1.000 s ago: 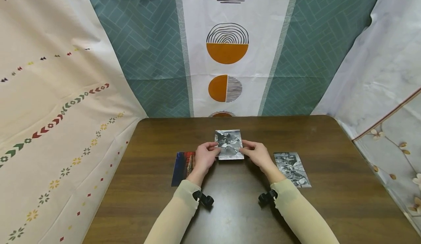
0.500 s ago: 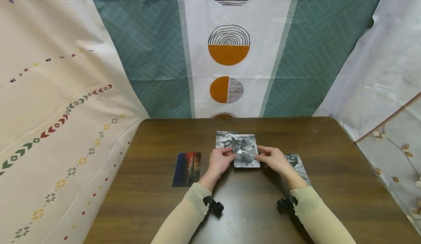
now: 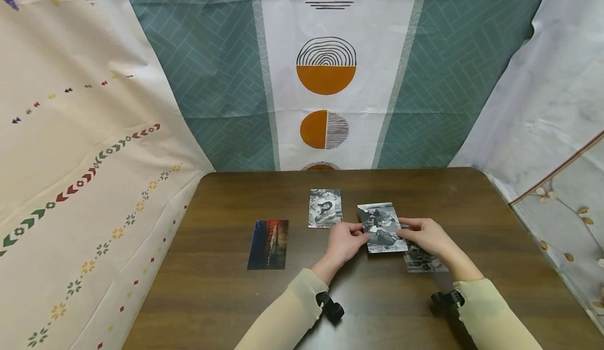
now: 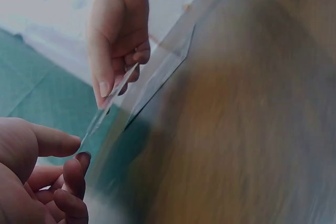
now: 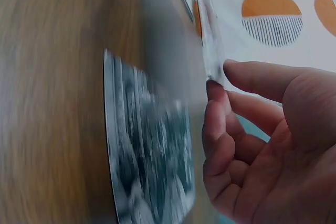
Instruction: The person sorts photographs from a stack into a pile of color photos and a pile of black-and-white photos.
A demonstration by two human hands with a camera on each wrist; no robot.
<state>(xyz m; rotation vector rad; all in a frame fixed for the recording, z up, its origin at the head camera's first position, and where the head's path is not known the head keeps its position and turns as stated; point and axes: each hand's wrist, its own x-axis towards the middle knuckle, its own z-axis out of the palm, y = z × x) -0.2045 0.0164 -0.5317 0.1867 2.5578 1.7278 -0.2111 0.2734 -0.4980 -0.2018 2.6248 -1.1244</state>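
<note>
Both hands hold one black-and-white photo (image 3: 382,227) just above the brown table (image 3: 226,292). My left hand (image 3: 359,233) pinches its left edge and my right hand (image 3: 403,229) pinches its right edge. The held photo partly overlaps another black-and-white photo (image 3: 422,262) lying flat under my right hand. In the left wrist view the held photo (image 4: 113,100) shows edge-on between my left hand (image 4: 73,153) and my right hand (image 4: 113,85). The right wrist view shows my right hand (image 5: 218,77) at the held photo's edge (image 5: 209,35), above the flat photo (image 5: 149,156).
A third black-and-white photo (image 3: 325,208) lies at the middle back of the table. A dark blue and red colour photo (image 3: 268,244) lies to the left. Patterned cloth sheets (image 3: 325,77) hang behind and on both sides.
Both hands have carried the held photo from the table's middle to the right, uncovering the photo beneath it. It now hangs over the right-hand photo.
</note>
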